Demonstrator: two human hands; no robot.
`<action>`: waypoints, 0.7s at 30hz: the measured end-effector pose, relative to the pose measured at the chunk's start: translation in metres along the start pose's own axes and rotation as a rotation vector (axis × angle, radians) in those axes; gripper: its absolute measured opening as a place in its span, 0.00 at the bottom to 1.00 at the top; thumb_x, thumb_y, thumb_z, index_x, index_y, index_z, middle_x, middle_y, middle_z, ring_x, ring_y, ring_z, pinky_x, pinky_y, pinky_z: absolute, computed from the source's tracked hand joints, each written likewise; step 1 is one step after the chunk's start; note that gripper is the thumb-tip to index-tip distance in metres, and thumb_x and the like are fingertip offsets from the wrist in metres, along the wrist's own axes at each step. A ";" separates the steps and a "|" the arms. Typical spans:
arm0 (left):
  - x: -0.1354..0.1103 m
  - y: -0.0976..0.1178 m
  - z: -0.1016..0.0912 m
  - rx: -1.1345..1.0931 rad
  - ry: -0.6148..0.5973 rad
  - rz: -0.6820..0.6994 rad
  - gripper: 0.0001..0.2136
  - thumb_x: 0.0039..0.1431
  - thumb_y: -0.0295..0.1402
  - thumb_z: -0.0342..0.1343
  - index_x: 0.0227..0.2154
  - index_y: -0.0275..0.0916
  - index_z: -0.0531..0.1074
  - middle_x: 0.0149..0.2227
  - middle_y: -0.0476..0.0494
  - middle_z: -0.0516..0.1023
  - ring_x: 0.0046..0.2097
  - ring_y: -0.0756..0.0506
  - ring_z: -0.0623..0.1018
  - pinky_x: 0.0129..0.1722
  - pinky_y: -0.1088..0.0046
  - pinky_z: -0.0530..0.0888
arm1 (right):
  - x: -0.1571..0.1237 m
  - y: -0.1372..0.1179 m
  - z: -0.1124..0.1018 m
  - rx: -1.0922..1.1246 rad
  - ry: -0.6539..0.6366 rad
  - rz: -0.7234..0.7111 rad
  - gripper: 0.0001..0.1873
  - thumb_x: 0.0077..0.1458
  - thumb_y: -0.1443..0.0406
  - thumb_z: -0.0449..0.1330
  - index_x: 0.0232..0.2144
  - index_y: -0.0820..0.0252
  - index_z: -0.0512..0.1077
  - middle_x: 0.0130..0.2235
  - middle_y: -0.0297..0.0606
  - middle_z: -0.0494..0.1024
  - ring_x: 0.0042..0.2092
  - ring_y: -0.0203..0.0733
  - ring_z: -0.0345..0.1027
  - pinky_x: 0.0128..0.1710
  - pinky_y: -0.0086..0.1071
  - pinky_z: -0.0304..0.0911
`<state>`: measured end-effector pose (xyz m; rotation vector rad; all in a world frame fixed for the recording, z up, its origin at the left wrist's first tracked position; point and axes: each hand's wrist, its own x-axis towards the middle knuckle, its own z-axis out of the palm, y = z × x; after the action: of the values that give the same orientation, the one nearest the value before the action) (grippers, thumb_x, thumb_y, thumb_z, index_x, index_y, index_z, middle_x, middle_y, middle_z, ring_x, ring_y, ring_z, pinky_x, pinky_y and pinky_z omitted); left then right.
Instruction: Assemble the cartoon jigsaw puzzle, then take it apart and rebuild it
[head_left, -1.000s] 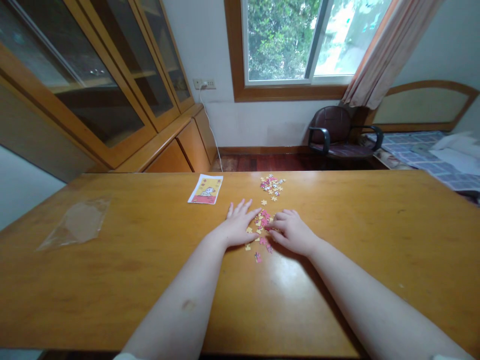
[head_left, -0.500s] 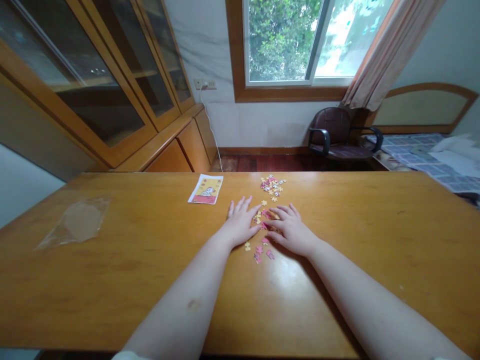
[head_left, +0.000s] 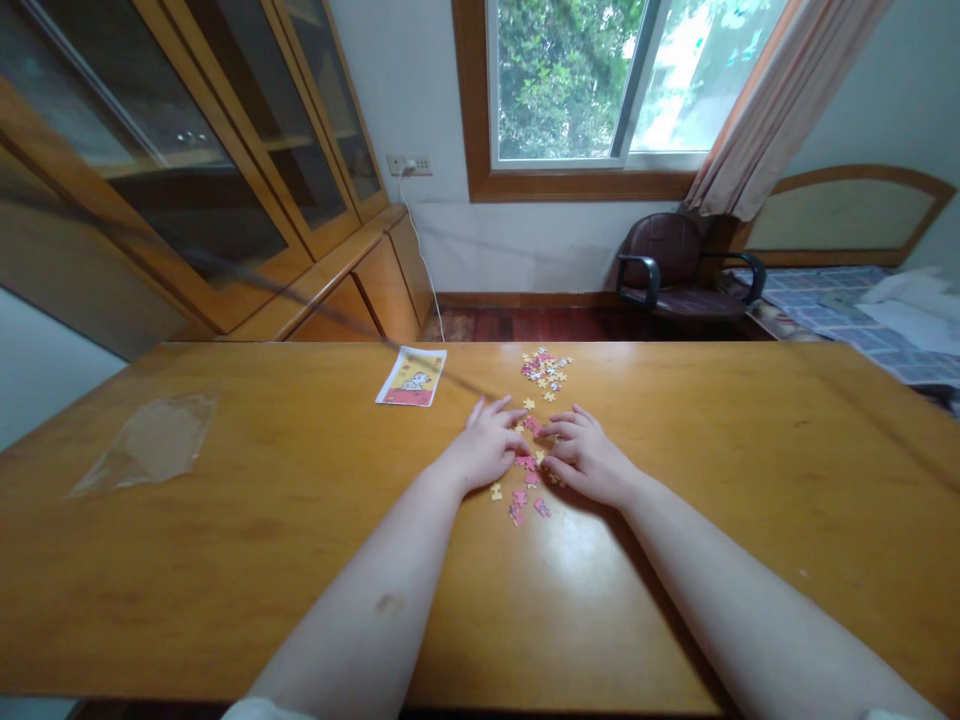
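Observation:
Pink and yellow jigsaw puzzle pieces (head_left: 526, 462) lie in a loose strip between my two hands, some hidden under the fingers. On the left of the strip, my left hand (head_left: 491, 445) rests low over the pieces, its fingers apart and bent towards them. From the right, my right hand (head_left: 585, 455) reaches over the same strip with spread, slightly curled fingers. Neither hand visibly grips a piece. Several loose pieces (head_left: 518, 498) lie nearer to me. Beyond my fingertips is a denser pile of pieces (head_left: 544, 370).
A picture card (head_left: 412, 377) with a white animal on yellow and pink lies left of the pile. Farther left is a clear plastic bag (head_left: 161, 435). The wooden table (head_left: 300, 560) runs wide on both sides. A chair (head_left: 664, 265) stands past its far edge.
My left hand has shifted slightly right, its fingers now bending in over the pieces. My right hand has moved slightly, and a few pieces between the hands have shifted.

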<state>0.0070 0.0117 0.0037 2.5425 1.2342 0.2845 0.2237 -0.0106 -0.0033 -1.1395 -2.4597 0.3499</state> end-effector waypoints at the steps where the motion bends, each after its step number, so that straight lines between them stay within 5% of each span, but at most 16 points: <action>1: 0.000 0.000 0.001 -0.005 -0.009 0.034 0.12 0.56 0.29 0.51 0.34 0.51 0.79 0.58 0.53 0.68 0.65 0.40 0.54 0.64 0.48 0.42 | 0.000 0.002 0.000 -0.005 0.004 0.014 0.13 0.58 0.62 0.55 0.28 0.54 0.78 0.45 0.38 0.77 0.52 0.47 0.62 0.60 0.54 0.43; 6: 0.001 -0.001 0.002 -0.019 -0.042 0.103 0.13 0.54 0.26 0.51 0.29 0.51 0.79 0.53 0.54 0.73 0.63 0.42 0.59 0.64 0.50 0.45 | 0.000 0.007 0.003 -0.042 0.051 0.080 0.13 0.59 0.61 0.54 0.33 0.52 0.79 0.45 0.39 0.76 0.52 0.47 0.62 0.59 0.54 0.45; 11: 0.001 -0.002 0.001 -0.003 0.010 0.050 0.16 0.57 0.26 0.47 0.38 0.49 0.78 0.54 0.51 0.72 0.61 0.44 0.62 0.65 0.53 0.48 | -0.001 0.005 0.004 -0.007 -0.027 0.006 0.11 0.58 0.59 0.56 0.37 0.48 0.78 0.52 0.38 0.73 0.57 0.51 0.58 0.59 0.55 0.44; 17: -0.001 0.000 0.005 0.058 0.021 -0.154 0.23 0.59 0.33 0.47 0.58 0.48 0.63 0.66 0.45 0.52 0.67 0.38 0.49 0.65 0.50 0.42 | 0.002 0.010 0.007 -0.068 0.081 0.125 0.14 0.60 0.60 0.53 0.32 0.54 0.78 0.45 0.40 0.77 0.52 0.47 0.62 0.59 0.54 0.45; 21: -0.001 0.002 0.007 0.062 -0.068 -0.167 0.26 0.58 0.39 0.50 0.60 0.52 0.59 0.68 0.45 0.44 0.68 0.34 0.43 0.63 0.44 0.36 | 0.002 0.013 0.008 -0.081 0.110 0.174 0.16 0.61 0.60 0.51 0.31 0.54 0.78 0.43 0.39 0.77 0.52 0.47 0.62 0.59 0.54 0.44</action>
<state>0.0097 0.0087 -0.0022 2.4580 1.4390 0.1233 0.2272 -0.0013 -0.0151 -1.3731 -2.3043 0.2324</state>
